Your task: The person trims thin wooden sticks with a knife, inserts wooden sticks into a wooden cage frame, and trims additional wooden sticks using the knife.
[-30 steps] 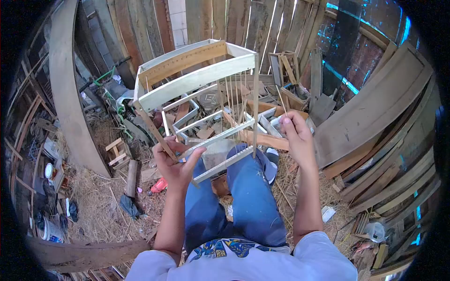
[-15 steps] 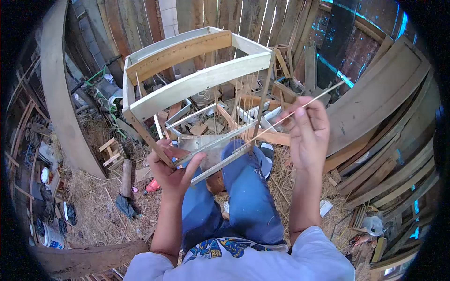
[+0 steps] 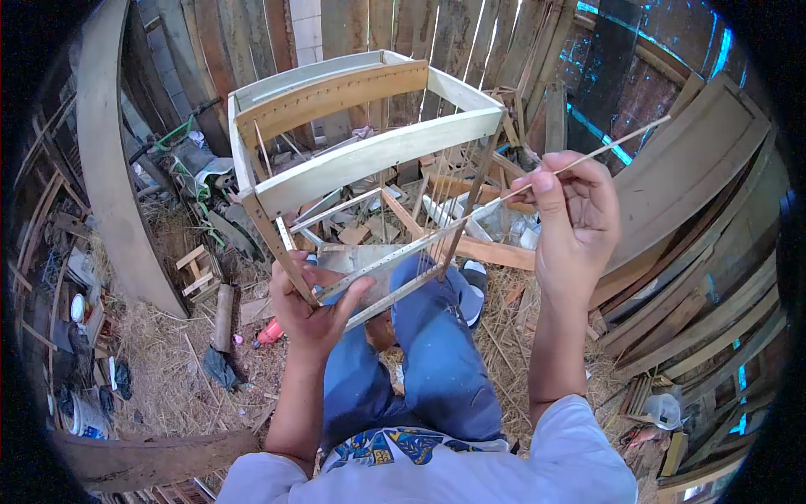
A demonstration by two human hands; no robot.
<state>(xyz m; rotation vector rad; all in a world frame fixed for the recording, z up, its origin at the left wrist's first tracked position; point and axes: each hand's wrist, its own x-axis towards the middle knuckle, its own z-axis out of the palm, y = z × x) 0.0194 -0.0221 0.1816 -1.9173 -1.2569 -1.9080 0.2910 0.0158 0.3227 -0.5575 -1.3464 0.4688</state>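
A wooden cage frame [image 3: 378, 155] with pale slats, rows of small holes and several thin rods at its right end is held tilted above my knees. My left hand [image 3: 315, 302] wraps round its lower left corner, thumb along the drilled strip. My right hand [image 3: 571, 202], to the right of the frame, pinches a thin wooden stick [image 3: 613, 145] between thumb and fingers. The stick slants down leftward, its lower end near the upper right end of a drilled strip [image 3: 411, 246]. Whether the tip sits in a hole I cannot tell.
Wood scraps and small frames [image 3: 361, 214] lie on the straw-covered ground ahead. Curved boards [image 3: 688, 168] lean at the right, and another tall board [image 3: 126, 168] stands at the left. A red tool [image 3: 270, 332] lies left of my legs.
My right hand has moved right and slightly up with the stick, whose lower end has shifted up along the frame's right side. The frame has shifted slightly right.
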